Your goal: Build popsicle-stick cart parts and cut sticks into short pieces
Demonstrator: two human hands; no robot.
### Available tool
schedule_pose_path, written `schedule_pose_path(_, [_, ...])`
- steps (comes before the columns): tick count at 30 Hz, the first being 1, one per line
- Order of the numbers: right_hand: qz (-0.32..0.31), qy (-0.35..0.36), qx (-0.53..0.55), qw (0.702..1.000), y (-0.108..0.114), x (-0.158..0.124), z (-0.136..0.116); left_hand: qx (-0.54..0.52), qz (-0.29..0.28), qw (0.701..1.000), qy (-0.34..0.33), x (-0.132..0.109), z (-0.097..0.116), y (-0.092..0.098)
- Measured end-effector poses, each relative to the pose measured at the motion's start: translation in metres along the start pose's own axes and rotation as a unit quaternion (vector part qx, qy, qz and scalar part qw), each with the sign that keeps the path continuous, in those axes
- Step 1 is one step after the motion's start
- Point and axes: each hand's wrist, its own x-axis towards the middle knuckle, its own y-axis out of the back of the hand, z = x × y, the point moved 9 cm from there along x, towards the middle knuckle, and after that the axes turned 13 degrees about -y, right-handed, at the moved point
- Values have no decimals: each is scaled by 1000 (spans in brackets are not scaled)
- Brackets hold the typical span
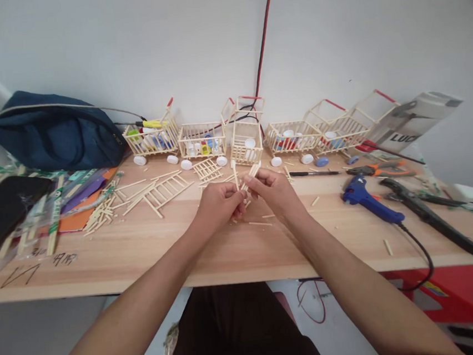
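My left hand [222,201] is closed, pinching a thin wooden stick [235,173] that points up between thumb and fingers. Close beside it, my right hand [276,191] grips a few short wooden sticks [253,173] bunched together. The fingertips of both hands nearly meet above the table, and they partly hide the lower ends of the sticks. Just behind the hands stands a small wooden cart [245,143] with a red handle. Left of my left hand lie a small stick lattice [208,169] and a ladder-like stick frame [163,194].
More stick carts [202,142] with white wheels line the wall. At right are a blue glue gun [370,201], orange-handled pliers [380,170], a black-handled tool [433,217] and a pen [313,173]. A stick pile [101,213], phone [9,210] and blue bag [56,130] occupy the left.
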Motion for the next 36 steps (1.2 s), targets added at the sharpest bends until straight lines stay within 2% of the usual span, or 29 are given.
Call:
schedule_pose_path(4, [13, -44, 77, 996, 19, 6, 4, 30, 13, 999, -37, 0, 9, 9])
schedule_pose_path(7, [8, -111, 173, 979, 43, 9, 13, -32, 41, 998, -43, -2, 16, 29])
schedule_pose_path(10, [-7, -152, 206, 967, 58, 9, 18, -132, 50, 990, -25, -8, 20, 48])
schedule_pose_path(13, [-7, -145, 243, 959, 64, 10, 16, -206, 56, 977, 18, -19, 15, 59])
schedule_pose_path(17, [32, -107, 308, 945, 79, 11, 9, -237, 50, 967, 76, -36, -5, 60])
schedule_pose_path(19, [58, -89, 339, 935, 93, 11, 6, -209, 61, 974, 67, -40, -11, 63])
schedule_pose_path(22, [74, -69, 360, 928, 113, 11, 1, -119, 64, 991, 12, -34, -7, 62])
schedule_pose_path(26, [80, -45, 348, 933, 133, 13, -8, -55, 23, 998, -36, -15, 5, 39])
schedule_pose_path(28, [82, -45, 337, 937, 138, 15, -9, -36, 31, 998, -44, -3, 11, 33])
schedule_pose_path(30, [75, -54, 321, 942, 139, 18, -7, 0, 63, 996, -56, 10, 16, 41])
schedule_pose_path(33, [42, -69, 286, 955, 132, 19, 0, 103, 105, 986, -79, 27, 24, 63])
schedule_pose_path(36, [14, -71, 259, 963, 123, 19, 7, 258, 68, 958, -106, 45, 27, 71])
